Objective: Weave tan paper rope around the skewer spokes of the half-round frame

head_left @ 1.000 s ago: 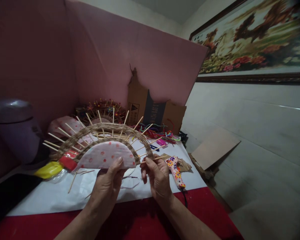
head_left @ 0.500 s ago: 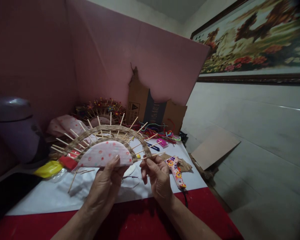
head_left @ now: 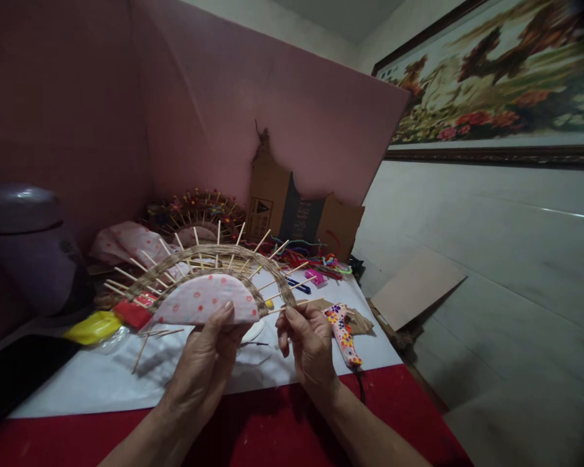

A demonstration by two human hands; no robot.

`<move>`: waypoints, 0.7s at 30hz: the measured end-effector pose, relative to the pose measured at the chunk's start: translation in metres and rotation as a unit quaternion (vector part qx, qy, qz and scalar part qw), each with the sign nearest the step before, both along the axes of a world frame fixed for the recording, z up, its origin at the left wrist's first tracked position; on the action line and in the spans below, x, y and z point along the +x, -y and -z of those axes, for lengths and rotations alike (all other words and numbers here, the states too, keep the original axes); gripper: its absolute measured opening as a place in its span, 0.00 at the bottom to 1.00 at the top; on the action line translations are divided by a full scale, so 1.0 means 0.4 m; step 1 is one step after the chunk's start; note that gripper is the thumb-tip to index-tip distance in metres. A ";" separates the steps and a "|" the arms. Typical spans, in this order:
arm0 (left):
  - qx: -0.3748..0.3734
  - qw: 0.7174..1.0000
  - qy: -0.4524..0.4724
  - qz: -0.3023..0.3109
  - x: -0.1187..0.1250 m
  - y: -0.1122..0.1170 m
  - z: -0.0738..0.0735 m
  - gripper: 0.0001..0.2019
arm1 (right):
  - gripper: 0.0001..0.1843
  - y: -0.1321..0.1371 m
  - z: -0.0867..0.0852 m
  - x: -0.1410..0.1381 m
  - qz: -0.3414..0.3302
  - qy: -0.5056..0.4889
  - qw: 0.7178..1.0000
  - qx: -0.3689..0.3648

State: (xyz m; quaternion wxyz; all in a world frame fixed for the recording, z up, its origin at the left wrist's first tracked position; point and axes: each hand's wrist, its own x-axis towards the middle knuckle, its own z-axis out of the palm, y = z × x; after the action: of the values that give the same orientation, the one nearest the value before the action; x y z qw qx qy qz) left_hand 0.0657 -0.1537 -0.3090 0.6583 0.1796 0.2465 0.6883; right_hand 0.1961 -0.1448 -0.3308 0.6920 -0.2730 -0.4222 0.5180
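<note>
A half-round craft piece [head_left: 209, 301] is held up over the table, its middle covered in white cloth with red dots. Thin wooden sticks fan out from it, with twine woven between them in two arcs. My left hand [head_left: 209, 350] grips the cloth-covered part at its lower edge, thumb on the front; those fingers are hidden behind. At the right end of the outer twine arc [head_left: 287, 292], my right hand [head_left: 309, 340] pinches the twine beside the lowest stick. A glue gun [head_left: 343, 334] with a flowered pattern lies right of my right hand.
Colourful fuzzy stems [head_left: 316, 259] lie before a torn cardboard piece [head_left: 277, 201]. A similar fan-shaped craft [head_left: 199, 217] with coloured beads stands behind. Red and yellow packets [head_left: 95, 327], loose sticks [head_left: 141, 350] and a black flat object [head_left: 34, 370] are left; a purple container [head_left: 29, 253] stands beyond.
The craft piece has tilted very slightly, its left sticks shifting a little to the right. Both hands keep their hold in nearly the same place.
</note>
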 end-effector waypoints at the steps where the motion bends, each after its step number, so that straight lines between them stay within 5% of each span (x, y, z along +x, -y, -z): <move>1: 0.002 1.000 0.000 0.002 -0.001 0.001 -0.001 0.02 | 0.10 0.000 0.000 0.000 -0.002 0.004 1.000 -0.001; 6: -0.013 1.000 0.019 -0.011 -0.009 -0.008 0.006 0.04 | 0.10 -0.001 -0.001 0.003 -0.013 -0.006 1.000 0.008; 13: -0.047 0.999 0.024 -0.003 -0.022 -0.030 0.031 0.04 | 0.12 -0.002 -0.016 0.022 0.065 -0.048 0.997 0.004; 21: -0.005 1.000 -0.007 0.026 -0.015 -0.009 0.013 0.03 | 0.13 0.000 -0.018 0.012 0.061 -0.026 0.998 0.001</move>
State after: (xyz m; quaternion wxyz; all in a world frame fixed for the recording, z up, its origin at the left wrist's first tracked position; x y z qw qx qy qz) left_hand 0.0598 -0.1500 -0.3144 0.6753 0.1875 0.2501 0.6680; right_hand 0.2008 -0.1447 -0.3236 0.7337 -0.2836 -0.3870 0.4811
